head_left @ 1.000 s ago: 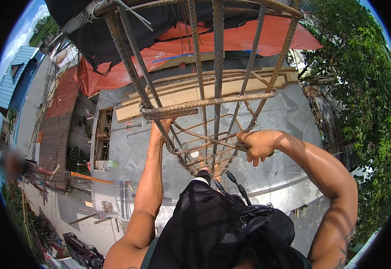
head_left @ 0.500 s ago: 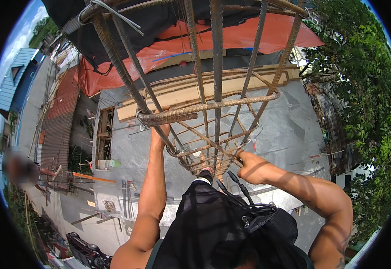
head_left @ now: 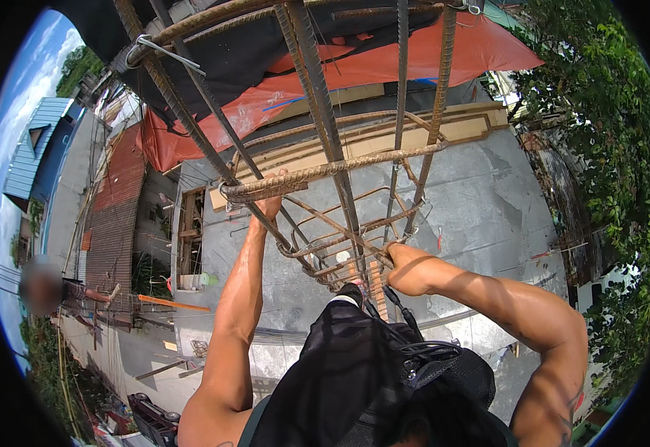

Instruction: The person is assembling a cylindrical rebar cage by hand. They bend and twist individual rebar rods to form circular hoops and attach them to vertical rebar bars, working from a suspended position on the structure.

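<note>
A tall cage of rusty rebar stands before me, its ribbed upright bars (head_left: 321, 97) crossed by bent stirrups (head_left: 340, 168). Thin tie wire (head_left: 168, 52) loops around a corner near the top. My left hand (head_left: 268, 200) is wrapped around the cage's left side, just under the near stirrup, which partly covers its fingers. Lower down on the right, my right hand (head_left: 413, 270) is closed around the end of a slanting rusty bar (head_left: 332, 222). Its fingertips are turned out of sight. My shoe (head_left: 349, 293) is at the cage, low in its narrowing lower part.
Far below lies a grey concrete slab (head_left: 481, 201) with long wooden boards (head_left: 459, 123). Red tarp (head_left: 481, 52) and dark cloth hang beyond the cage. A black pouch (head_left: 455, 376) with straps is at my waist. Another person (head_left: 64, 289) is at the left; trees (head_left: 623, 149) stand right.
The view has shifted, so the cage's upper bars appear farther left and the ground slightly right. Both hands keep their holds, the right one appearing slightly higher.
</note>
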`<state>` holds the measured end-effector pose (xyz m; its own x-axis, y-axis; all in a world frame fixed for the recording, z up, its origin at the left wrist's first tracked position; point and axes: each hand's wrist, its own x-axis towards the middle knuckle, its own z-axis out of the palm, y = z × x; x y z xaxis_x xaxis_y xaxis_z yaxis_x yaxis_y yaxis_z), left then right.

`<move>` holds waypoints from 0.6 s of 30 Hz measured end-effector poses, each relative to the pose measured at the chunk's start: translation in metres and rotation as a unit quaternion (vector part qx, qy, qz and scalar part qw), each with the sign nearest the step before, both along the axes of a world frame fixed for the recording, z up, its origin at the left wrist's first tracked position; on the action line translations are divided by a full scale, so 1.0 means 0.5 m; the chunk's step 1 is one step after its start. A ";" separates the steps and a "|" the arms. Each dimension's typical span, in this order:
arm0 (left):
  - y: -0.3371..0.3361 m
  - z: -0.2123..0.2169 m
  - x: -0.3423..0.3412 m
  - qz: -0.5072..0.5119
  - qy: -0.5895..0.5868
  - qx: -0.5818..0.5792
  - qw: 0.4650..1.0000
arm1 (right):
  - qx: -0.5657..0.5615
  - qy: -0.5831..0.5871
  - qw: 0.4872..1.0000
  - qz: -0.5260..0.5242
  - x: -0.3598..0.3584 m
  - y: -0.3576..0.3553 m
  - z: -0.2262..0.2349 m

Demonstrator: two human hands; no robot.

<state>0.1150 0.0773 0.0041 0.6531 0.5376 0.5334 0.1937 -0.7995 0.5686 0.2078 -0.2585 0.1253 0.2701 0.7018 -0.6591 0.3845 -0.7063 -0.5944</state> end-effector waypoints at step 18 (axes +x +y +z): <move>0.032 0.183 0.023 -0.336 -0.147 -0.424 0.828 | 0.050 0.012 0.998 0.039 0.037 -0.004 0.039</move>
